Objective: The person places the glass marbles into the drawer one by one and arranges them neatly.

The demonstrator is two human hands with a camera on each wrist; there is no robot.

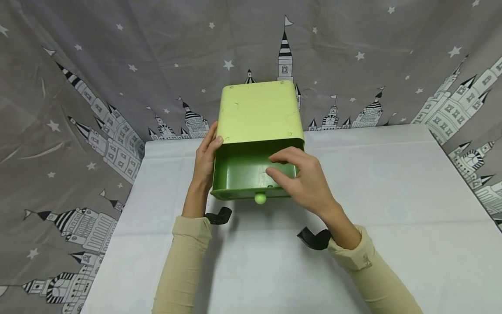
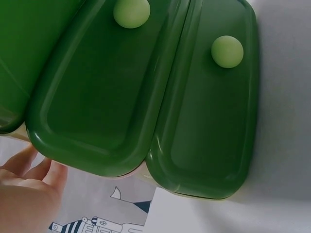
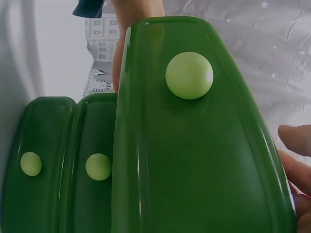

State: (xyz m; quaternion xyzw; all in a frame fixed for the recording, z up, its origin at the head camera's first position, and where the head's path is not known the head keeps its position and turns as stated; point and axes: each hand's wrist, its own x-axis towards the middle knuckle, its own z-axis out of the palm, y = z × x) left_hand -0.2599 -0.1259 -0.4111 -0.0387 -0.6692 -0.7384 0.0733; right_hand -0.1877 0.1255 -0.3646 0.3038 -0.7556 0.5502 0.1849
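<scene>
A small drawer unit with a pale yellow-green shell [image 1: 260,111] has its top drawer [image 1: 239,168] pulled out towards me. The drawer's visible inside is dark green and bare, and a light green knob [image 1: 260,198] sits on its front. My left hand [image 1: 205,159] holds the unit's left side, thumb at the front top corner and fingers along the wall. Over the right part of the drawer hovers my right hand [image 1: 303,179], thumb and fingers spread apart with nothing between them. In the right wrist view, that hand [image 3: 297,174] shows beside the drawer front [image 3: 194,145].
Two lower drawers, a middle one [image 2: 102,92] and a bottom one [image 2: 209,111], are pushed in. The unit stands on a white-covered table [image 1: 392,187], close to a grey curtain [image 1: 168,48] printed with castles and stars.
</scene>
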